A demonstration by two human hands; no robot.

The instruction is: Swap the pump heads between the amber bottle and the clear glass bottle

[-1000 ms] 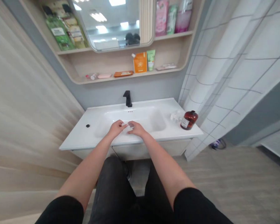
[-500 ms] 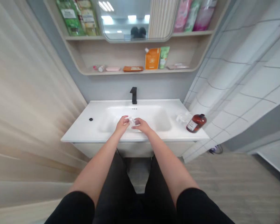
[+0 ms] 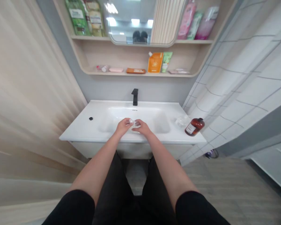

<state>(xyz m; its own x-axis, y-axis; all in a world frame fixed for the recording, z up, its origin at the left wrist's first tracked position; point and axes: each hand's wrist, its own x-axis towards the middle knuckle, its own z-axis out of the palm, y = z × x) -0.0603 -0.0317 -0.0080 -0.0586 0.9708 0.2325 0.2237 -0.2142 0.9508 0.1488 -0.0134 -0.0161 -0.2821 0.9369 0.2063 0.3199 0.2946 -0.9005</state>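
Over the front of the white sink basin, my left hand is closed, its fingertips pinching a small clear-and-white piece. Facing it, my right hand curls round a small clear plastic-looking item. The two items are close together; whether they touch I cannot tell, and their exact kind is too small to make out. Beyond both hands stands the black faucet.
A brown bottle with a black top leans at the counter's right end, beside crumpled clear plastic. A small black round piece lies on the left. Above, a shelf holds an orange pouch and other toiletries.
The small clear thing between my hands now shows as two parts, one at each hand's fingertips. My hands have hardly moved; the camera view has shifted slightly.
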